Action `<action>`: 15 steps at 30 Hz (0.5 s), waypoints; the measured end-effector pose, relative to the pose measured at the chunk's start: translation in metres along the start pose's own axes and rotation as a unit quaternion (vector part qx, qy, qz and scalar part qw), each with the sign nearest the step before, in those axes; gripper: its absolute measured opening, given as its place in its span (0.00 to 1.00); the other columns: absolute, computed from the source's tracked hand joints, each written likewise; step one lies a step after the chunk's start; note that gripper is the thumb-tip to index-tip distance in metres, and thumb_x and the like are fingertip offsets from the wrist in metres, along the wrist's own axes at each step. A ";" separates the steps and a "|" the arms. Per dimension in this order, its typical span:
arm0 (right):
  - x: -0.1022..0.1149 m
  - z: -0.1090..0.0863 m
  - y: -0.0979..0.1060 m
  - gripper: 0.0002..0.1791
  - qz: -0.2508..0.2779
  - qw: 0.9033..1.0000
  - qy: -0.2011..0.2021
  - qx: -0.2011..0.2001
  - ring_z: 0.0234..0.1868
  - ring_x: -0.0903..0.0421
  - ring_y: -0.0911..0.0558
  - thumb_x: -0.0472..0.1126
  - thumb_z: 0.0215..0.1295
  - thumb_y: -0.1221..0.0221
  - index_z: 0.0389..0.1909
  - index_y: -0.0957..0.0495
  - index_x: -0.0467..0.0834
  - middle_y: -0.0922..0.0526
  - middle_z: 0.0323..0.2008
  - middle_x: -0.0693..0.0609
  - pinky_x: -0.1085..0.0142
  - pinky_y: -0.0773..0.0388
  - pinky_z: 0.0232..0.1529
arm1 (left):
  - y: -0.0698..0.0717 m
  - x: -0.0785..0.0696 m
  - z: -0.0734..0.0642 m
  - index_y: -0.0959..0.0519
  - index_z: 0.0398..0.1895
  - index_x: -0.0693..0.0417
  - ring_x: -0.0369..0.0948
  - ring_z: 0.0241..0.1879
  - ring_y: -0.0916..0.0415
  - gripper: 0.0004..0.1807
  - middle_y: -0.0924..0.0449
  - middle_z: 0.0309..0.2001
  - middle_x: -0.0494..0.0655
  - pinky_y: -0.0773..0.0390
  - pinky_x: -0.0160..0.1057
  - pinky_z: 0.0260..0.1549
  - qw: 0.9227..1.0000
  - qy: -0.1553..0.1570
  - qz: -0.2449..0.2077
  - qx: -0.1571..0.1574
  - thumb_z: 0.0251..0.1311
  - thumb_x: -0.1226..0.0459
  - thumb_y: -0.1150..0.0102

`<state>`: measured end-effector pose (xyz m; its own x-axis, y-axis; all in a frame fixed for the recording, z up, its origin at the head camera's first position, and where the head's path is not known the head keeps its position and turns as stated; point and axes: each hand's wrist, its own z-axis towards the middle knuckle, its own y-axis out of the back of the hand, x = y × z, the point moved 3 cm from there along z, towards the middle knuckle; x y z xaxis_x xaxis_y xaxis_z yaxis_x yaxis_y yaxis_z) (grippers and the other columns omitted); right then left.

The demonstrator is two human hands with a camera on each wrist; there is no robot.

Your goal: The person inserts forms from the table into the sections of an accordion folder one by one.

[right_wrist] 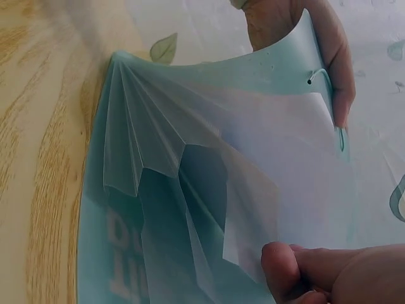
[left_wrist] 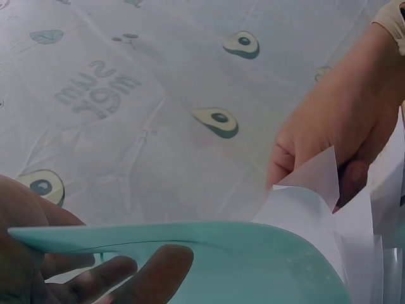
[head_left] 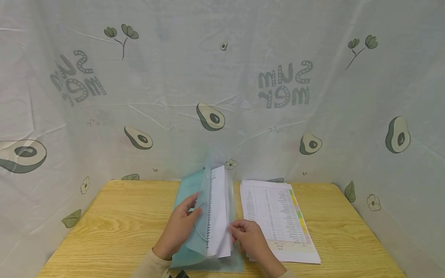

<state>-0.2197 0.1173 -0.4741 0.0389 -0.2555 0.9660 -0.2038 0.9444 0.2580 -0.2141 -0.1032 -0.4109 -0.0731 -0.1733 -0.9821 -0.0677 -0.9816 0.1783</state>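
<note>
A teal expanding file folder (head_left: 189, 184) stands partly open at the table's middle, its pleated translucent gusset (right_wrist: 130, 133) fanned out in the right wrist view. My left hand (head_left: 180, 227) holds the folder's flap (left_wrist: 253, 266) between thumb and fingers, raised and bent. A thin elastic cord (right_wrist: 321, 73) hangs at this flap. White paper with a spiral-bound edge (head_left: 218, 208) stands inside the folder. At the folder's right side, my right hand (head_left: 251, 236) pinches a translucent divider (right_wrist: 252, 215) near its edge; its thumb and curled fingers meet there.
Right of the folder lies a stack of printed sheets (head_left: 269, 216), the top one a table with coloured cells. The wooden table (head_left: 125, 224) extends to both sides. A pale curtain (head_left: 180, 69) with avocado prints hangs behind and beside it.
</note>
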 end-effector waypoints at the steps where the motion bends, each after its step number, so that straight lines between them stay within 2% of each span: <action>1: 0.000 0.000 0.000 0.10 -0.003 1.000 0.000 0.002 0.12 0.65 0.39 0.40 0.71 0.36 0.38 0.14 0.36 0.17 0.20 0.51 0.73 0.43 0.15 | 0.000 0.000 0.000 0.35 0.77 0.59 0.46 0.46 0.21 0.29 0.24 0.59 0.60 0.18 0.42 0.40 1.000 -0.001 0.001 0.002 0.75 0.66 0.46; 6: -0.001 0.002 0.012 0.11 -0.034 0.999 0.000 0.010 0.14 0.64 0.35 0.42 0.73 0.38 0.38 0.14 0.37 0.16 0.21 0.50 0.73 0.38 0.16 | 0.003 0.000 0.000 0.34 0.77 0.57 0.46 0.45 0.21 0.28 0.24 0.59 0.59 0.18 0.41 0.39 1.000 0.002 0.009 -0.005 0.75 0.66 0.46; 8: -0.001 0.003 0.024 0.11 -0.054 0.998 -0.006 -0.008 0.16 0.62 0.32 0.42 0.73 0.38 0.39 0.15 0.36 0.16 0.21 0.49 0.72 0.35 0.18 | 0.005 0.000 0.001 0.33 0.76 0.57 0.46 0.45 0.21 0.28 0.24 0.59 0.59 0.18 0.42 0.39 1.000 -0.001 0.015 -0.009 0.75 0.66 0.46; 10: -0.002 0.005 0.040 0.10 -0.096 0.994 -0.015 -0.047 0.18 0.61 0.28 0.41 0.73 0.38 0.39 0.15 0.37 0.16 0.22 0.50 0.71 0.32 0.20 | 0.009 0.000 0.002 0.33 0.76 0.58 0.46 0.46 0.21 0.28 0.24 0.60 0.60 0.19 0.42 0.40 1.000 -0.003 0.018 -0.014 0.75 0.66 0.46; 12: -0.004 0.006 0.060 0.08 -0.155 0.983 -0.022 -0.092 0.21 0.59 0.26 0.39 0.71 0.38 0.38 0.15 0.37 0.16 0.23 0.51 0.69 0.31 0.23 | 0.013 0.000 0.002 0.33 0.76 0.58 0.46 0.46 0.21 0.28 0.24 0.60 0.60 0.19 0.42 0.41 1.000 -0.005 0.016 -0.015 0.75 0.66 0.46; 15: -0.011 0.007 0.093 0.07 -0.257 0.954 -0.034 -0.153 0.27 0.57 0.24 0.39 0.70 0.38 0.38 0.15 0.39 0.17 0.26 0.54 0.66 0.29 0.28 | 0.018 -0.001 0.002 0.34 0.77 0.57 0.47 0.45 0.21 0.29 0.24 0.60 0.60 0.18 0.43 0.41 1.000 -0.004 0.006 -0.014 0.75 0.67 0.46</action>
<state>-0.2459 0.2067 -0.4603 -0.0086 -0.7046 0.7095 0.1201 0.7037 0.7003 -0.2176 -0.1207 -0.4062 -0.0816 -0.1855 -0.9793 -0.0387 -0.9812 0.1890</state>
